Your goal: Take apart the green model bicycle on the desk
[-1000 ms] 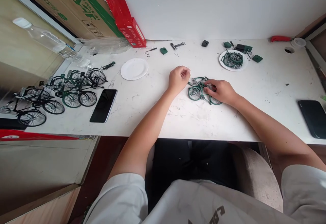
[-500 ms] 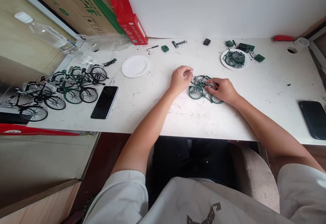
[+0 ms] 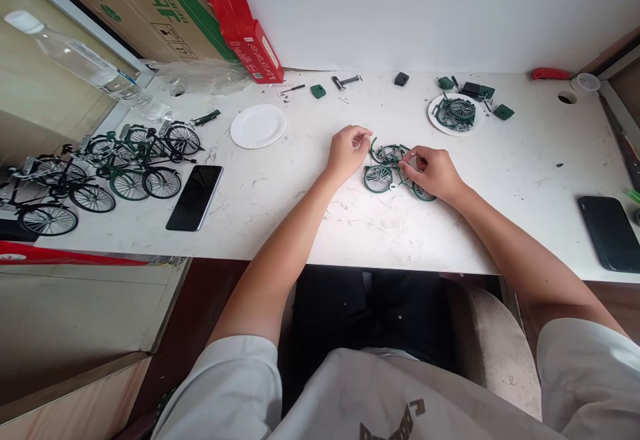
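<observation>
As two bare hands meet over a white table (image 3: pixel 300 227), a small green model bicycle (image 3: pixel 377 179) lies between them near the middle of the surface, in the head view. The left hand (image 3: pixel 346 152) is curled narrow beside its upper end; the right hand (image 3: pixel 436 173) has thumb and forefinger drawn close over the frame. Whether either grips a part cannot be told.

The step in hand appears to be close fitting or adjustment on the frame; the next move calls for fine fingertip control, with the light frame kept steady on the table.

Counted in the same view are two phones, a glossy one (image 3: pixel 195 197) at left and a dark one (image 3: pixel 609 233) at far right; two white plates, one bare (image 3: pixel 258 126) and one (image 3: pixel 434 123) bearing a tangle of green wheels and frames (image 3: pixel 460 113); one plastic bottle (image 3: pixel 75 60); one red box (image 3: pixel 260 53); one cardboard box (image 3: pixel 155 0); and one slim dark tool (image 3: pixel 293 89). At least four finished-looking bicycles (image 3: pixel 161 182) crowd the left side, overlapping too much for an exact tally. Loose parts near the wall cannot be counted with certainty.
</observation>
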`<action>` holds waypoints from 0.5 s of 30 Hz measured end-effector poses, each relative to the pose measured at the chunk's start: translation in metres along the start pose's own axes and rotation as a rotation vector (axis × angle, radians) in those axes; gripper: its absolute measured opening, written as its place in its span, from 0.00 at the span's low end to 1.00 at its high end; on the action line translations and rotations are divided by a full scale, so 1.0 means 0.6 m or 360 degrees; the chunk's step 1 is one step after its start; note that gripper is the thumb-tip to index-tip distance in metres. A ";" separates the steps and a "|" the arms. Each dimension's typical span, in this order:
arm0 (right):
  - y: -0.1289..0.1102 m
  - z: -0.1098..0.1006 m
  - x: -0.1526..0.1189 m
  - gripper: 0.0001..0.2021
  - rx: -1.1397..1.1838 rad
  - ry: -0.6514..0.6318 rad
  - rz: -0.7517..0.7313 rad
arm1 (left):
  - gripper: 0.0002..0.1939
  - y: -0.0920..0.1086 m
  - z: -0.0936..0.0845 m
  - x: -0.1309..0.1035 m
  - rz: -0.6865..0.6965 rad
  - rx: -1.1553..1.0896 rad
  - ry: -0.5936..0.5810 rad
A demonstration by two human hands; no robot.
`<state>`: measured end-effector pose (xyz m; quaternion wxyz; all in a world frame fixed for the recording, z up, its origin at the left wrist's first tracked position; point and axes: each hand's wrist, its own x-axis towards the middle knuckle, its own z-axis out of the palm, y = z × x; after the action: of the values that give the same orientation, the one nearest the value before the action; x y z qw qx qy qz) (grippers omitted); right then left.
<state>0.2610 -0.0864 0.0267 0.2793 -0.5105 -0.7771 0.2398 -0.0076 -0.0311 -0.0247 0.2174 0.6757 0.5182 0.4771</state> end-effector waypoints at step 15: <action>0.006 0.003 0.005 0.14 0.0105 0.0194 0.0074 | 0.11 -0.004 0.005 -0.004 0.0036 0.0060 -0.0094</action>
<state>0.2612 -0.0828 0.0238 0.3371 -0.5324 -0.7384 0.2403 -0.0061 -0.0316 -0.0290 0.2145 0.6993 0.5129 0.4494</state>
